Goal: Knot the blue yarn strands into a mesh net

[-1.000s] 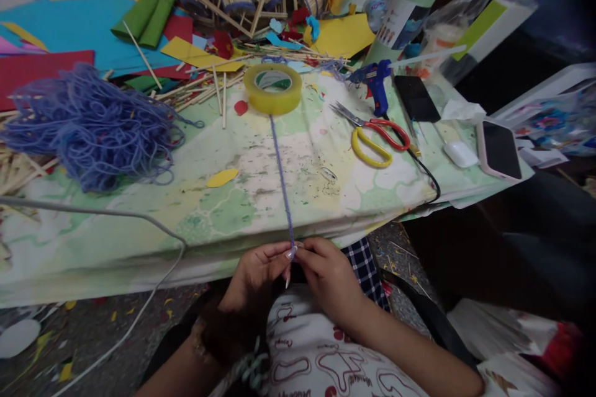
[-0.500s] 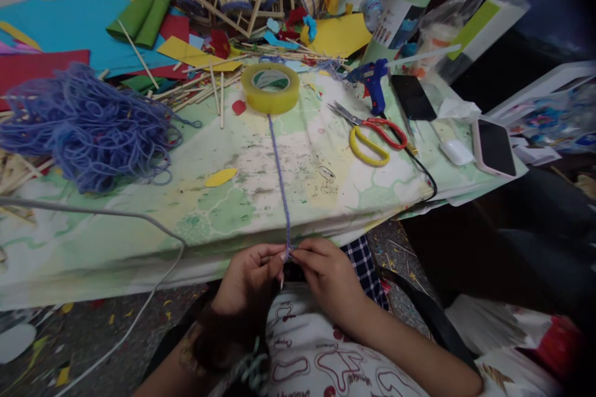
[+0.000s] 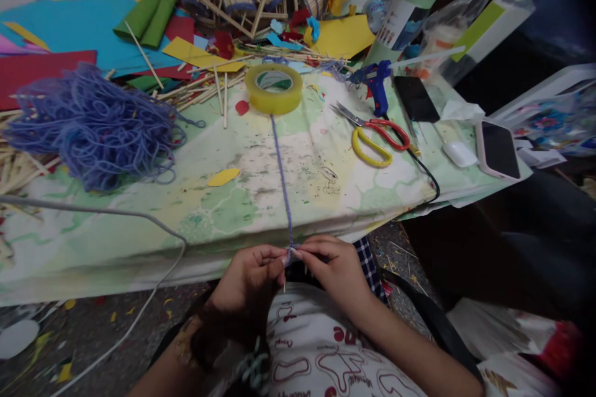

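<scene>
A bluish-purple yarn cord (image 3: 283, 186) runs from under a roll of clear yellowish tape (image 3: 254, 96) straight down over the table edge to my fingers. My left hand (image 3: 256, 273) pinches the cord's near end between thumb and forefinger. Close against it, my right hand (image 3: 335, 263) is closed too, its fingertips on a short bit of the yarn at the same spot. A thin pale tip pokes out below my left fingers; I cannot make out what it belongs to.
A tangled heap of purple yarn (image 3: 100, 130) lies at the left, beside thin sticks and coloured paper. Scissors (image 3: 372, 142), a blue glue gun (image 3: 376, 87) and two phones lie to the right. A grey cable (image 3: 153, 218) crosses the table's front left.
The view has shifted slightly, moving the tabletop things a little to the right. My right fingers have changed position at the yarn; the pale tip under my left hand shows more clearly.
</scene>
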`<state>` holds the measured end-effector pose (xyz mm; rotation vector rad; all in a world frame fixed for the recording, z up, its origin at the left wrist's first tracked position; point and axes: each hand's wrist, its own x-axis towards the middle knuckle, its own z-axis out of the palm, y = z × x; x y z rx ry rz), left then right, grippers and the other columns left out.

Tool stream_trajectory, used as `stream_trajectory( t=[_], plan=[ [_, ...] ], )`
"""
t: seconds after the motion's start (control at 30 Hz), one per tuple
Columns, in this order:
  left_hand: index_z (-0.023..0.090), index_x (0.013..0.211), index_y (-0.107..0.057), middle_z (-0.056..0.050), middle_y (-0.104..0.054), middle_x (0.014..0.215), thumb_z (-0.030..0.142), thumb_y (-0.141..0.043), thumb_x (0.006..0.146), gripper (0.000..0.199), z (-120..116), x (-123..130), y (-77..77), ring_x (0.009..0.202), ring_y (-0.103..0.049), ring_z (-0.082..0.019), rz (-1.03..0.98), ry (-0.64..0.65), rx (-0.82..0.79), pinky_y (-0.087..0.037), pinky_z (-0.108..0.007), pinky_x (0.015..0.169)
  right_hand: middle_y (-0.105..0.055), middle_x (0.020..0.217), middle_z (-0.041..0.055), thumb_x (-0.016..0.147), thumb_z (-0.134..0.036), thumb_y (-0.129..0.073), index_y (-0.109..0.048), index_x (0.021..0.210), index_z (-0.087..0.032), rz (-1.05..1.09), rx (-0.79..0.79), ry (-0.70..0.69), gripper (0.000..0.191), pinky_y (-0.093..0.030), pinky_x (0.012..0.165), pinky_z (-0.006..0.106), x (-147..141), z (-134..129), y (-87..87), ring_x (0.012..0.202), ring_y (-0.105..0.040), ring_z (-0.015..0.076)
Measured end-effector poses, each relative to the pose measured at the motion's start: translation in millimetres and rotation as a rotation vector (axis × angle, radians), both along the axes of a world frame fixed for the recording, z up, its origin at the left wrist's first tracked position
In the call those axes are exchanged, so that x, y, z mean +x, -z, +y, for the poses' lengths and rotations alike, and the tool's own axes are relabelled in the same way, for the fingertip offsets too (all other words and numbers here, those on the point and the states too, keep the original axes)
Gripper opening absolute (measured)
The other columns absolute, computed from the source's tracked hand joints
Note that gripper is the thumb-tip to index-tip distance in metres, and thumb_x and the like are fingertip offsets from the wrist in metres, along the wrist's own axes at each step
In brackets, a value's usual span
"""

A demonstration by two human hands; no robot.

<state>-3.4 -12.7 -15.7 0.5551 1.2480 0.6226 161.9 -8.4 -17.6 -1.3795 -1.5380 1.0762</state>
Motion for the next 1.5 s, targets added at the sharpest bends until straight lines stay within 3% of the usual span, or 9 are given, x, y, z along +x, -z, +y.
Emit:
stream_trajectory(
  t=[0.23, 0.33, 0.53, 0.73, 0.93, 1.07, 1.2, 1.3, 1.5],
  plan=[
    [0.010, 0.079, -0.066, -0.001, -0.056, 0.051, 0.044, -0.075, 0.061, 0.040, -3, 1, -3.0, 0.047, -0.046, -0.009, -0.012, -0.005, 0.055, -0.033, -0.021, 0.048, -0.070, 0.081, 0.0041, 0.077, -0.015, -0.061, -0.065, 0.108, -0.019, -0.078, -0.075, -0.001, 0.031, -0.051, 0.067, 0.028, 2, -2, -1.7, 0.072, -0.063, 0.0151],
    [0.010, 0.073, -0.066, -0.001, -0.056, 0.053, 0.047, -0.073, 0.062, 0.040, -3, 0, -3.8, 0.048, -0.045, -0.010, 0.062, 0.047, 0.105, -0.034, -0.021, 0.048, -0.071, 0.084, 0.0054, 0.079, -0.018, -0.060, -0.072, 0.090, -0.021, -0.111, -0.054, -0.096, 0.017, -0.048, 0.073, 0.031, 4, 2, -3.9, 0.078, -0.062, 0.0166],
    [0.012, 0.075, -0.069, 0.000, -0.055, 0.051, 0.050, -0.068, 0.065, 0.039, -5, 2, -5.5, 0.046, -0.042, -0.009, 0.165, 0.086, 0.189, -0.033, -0.020, 0.046, -0.057, 0.050, -0.0027, 0.065, -0.034, -0.074, -0.065, 0.067, -0.015, 0.320, -0.668, -0.063, 0.021, -0.029, 0.042, 0.020, 12, 14, -1.8, 0.041, -0.041, 0.0058],
    [0.016, 0.076, -0.072, -0.001, -0.055, 0.052, 0.040, -0.063, 0.070, 0.026, -6, 10, -16.0, 0.049, -0.046, -0.012, 0.318, 0.068, 0.314, -0.036, -0.020, 0.047, -0.052, 0.054, -0.0039, 0.059, -0.041, -0.079, -0.063, 0.068, -0.012, 0.677, -0.871, -0.176, 0.035, -0.021, 0.044, 0.019, 11, 11, -0.7, 0.046, -0.036, 0.0033],
    [0.015, 0.075, -0.072, -0.004, -0.063, 0.062, 0.039, -0.054, 0.078, 0.030, 0, 7, -15.5, 0.055, -0.051, -0.014, 0.311, 0.240, 0.413, -0.038, -0.021, 0.051, -0.059, 0.064, -0.0002, 0.057, -0.037, -0.081, -0.066, 0.071, -0.012, 0.762, -0.864, -0.021, 0.032, -0.026, 0.049, 0.019, 4, 5, -4.0, 0.054, -0.043, 0.0053],
    [0.016, 0.075, -0.072, -0.005, -0.065, 0.066, 0.032, -0.050, 0.080, 0.028, 0, 5, -11.3, 0.060, -0.053, -0.017, 0.509, 0.337, 0.501, -0.037, -0.023, 0.057, -0.063, 0.074, 0.0028, 0.064, -0.039, -0.075, -0.065, 0.071, -0.013, 0.663, -0.748, -0.031, 0.028, -0.030, 0.052, 0.020, 2, 1, -0.5, 0.057, -0.045, 0.0068],
    [0.019, 0.068, -0.071, -0.006, -0.062, 0.059, 0.027, -0.051, 0.077, 0.024, -1, 6, -10.9, 0.059, -0.050, -0.018, 0.692, 0.281, 0.623, -0.033, -0.027, 0.060, -0.062, 0.097, 0.0073, 0.073, -0.029, -0.066, -0.062, 0.069, -0.016, 0.270, -0.311, 0.017, 0.013, -0.042, 0.070, 0.027, 3, -3, 0.2, 0.084, -0.054, 0.0155],
    [0.019, 0.068, -0.071, -0.007, -0.062, 0.060, 0.027, -0.050, 0.078, 0.024, -1, 5, -14.5, 0.057, -0.047, -0.018, 0.704, 0.320, 0.675, -0.030, -0.028, 0.059, -0.059, 0.093, 0.0073, 0.079, -0.020, -0.058, -0.061, 0.072, -0.017, 0.001, -0.058, -0.044, 0.008, -0.042, 0.081, 0.033, 8, -3, -5.0, 0.092, -0.053, 0.0180],
    [0.018, 0.071, -0.071, -0.003, -0.059, 0.057, 0.026, -0.049, 0.083, 0.026, 0, 4, -16.0, 0.052, -0.041, -0.014, 0.657, 0.416, 0.751, -0.028, -0.027, 0.054, -0.059, 0.089, 0.0063, 0.080, -0.028, -0.057, -0.056, 0.069, -0.017, 0.241, -0.215, -0.211, 0.016, -0.043, 0.078, 0.030, 13, 2, -8.1, 0.085, -0.055, 0.0155]
  ],
)
